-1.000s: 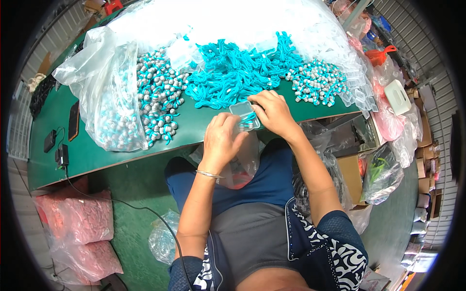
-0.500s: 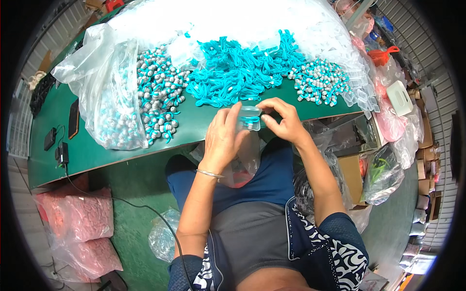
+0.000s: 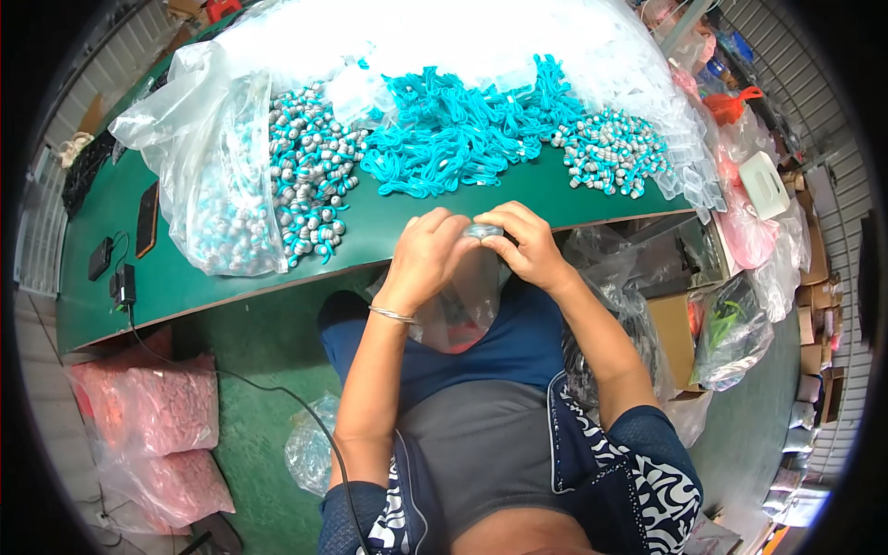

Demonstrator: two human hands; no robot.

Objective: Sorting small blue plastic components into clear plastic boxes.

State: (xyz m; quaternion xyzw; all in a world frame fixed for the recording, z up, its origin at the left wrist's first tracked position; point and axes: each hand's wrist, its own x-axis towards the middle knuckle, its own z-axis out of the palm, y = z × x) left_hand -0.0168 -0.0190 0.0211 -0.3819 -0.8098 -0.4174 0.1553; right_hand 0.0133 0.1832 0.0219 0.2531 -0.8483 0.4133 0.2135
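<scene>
Just off the front edge of the green table (image 3: pixel 370 222), my left hand (image 3: pixel 421 264) and my right hand (image 3: pixel 532 248) pinch a small clear plastic case (image 3: pixel 478 230) between them. The case looks closed, seen nearly edge-on; its contents are mostly hidden by fingers. Beyond the hands lies a heap of bundled teal cords (image 3: pixel 453 139). To its left spreads a pile of small grey-and-teal plug-like pieces (image 3: pixel 310 176), spilling from a clear plastic bag (image 3: pixel 208 185). A second pile of such pieces (image 3: pixel 615 153) lies on the right.
Many clear plastic cases (image 3: pixel 689 162) are heaped along the back and right of the table. A phone (image 3: pixel 147 219) and a small black device (image 3: pixel 123 289) with a cable lie at left. Bags of pink pieces (image 3: pixel 153 407) and a cardboard box (image 3: pixel 672 338) stand below the table.
The clear case, open with a teal cord showing inside, now looks closed between my hands. My right hand has shifted slightly down and left, its fingers now pressing on the case.
</scene>
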